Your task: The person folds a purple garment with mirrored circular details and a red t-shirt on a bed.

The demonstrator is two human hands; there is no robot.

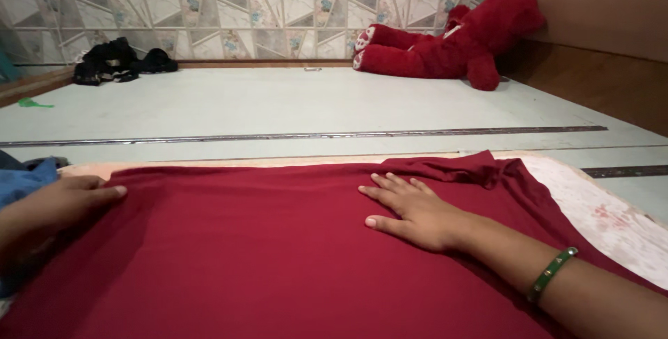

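Pale floor (278, 106) fills the upper half of the view and runs back to a patterned tiled wall (209, 5). A dark metal strip (313, 135) crosses it from side to side. Dark red cloth (278, 262) is spread flat over a light padded surface (612, 221) and covers most of the lower frame; its far edge lies roughly straight, with a bunched fold at the far right corner. A red plush bear (445, 40) lies on its side against a wooden panel (598, 53), well apart from the cloth. A heap of black clothing (115, 60) sits by the wall at far left. Blue fabric (24, 179) lies just beside the cloth's left edge. The right hand (410, 210) lies released, palm down and fingers spread on the cloth, apparently to press it flat; a green bangle (552, 274) circles that wrist. The left hand (56, 207) rests at the cloth's left edge, fingers loosely curled; whether it pinches the cloth cannot be told.
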